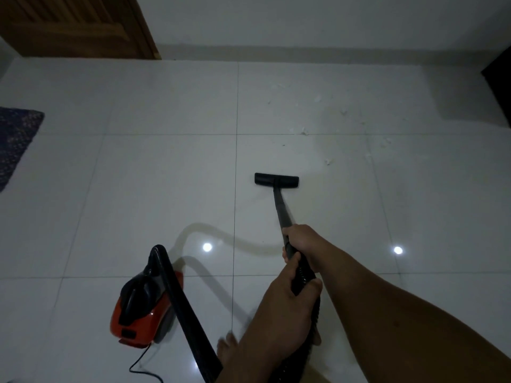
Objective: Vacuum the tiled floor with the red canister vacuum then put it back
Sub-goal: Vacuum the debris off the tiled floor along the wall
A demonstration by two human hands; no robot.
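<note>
The red and black canister vacuum sits on the white tiled floor at the lower left. Its black hose arches up from the canister and runs down toward me. The black wand slopes forward to the flat floor nozzle, which rests on a tile in the middle. My right hand grips the wand's upper end. Just below it, my left hand is closed around the ribbed hose cuff. White scraps of debris lie scattered beyond the nozzle to the right.
A wooden door stands at the back left, next to a white wall. A dark blue mat lies at the left edge. A dark object juts in at the right. The power cord trails from the canister. My bare foot is beside the hose.
</note>
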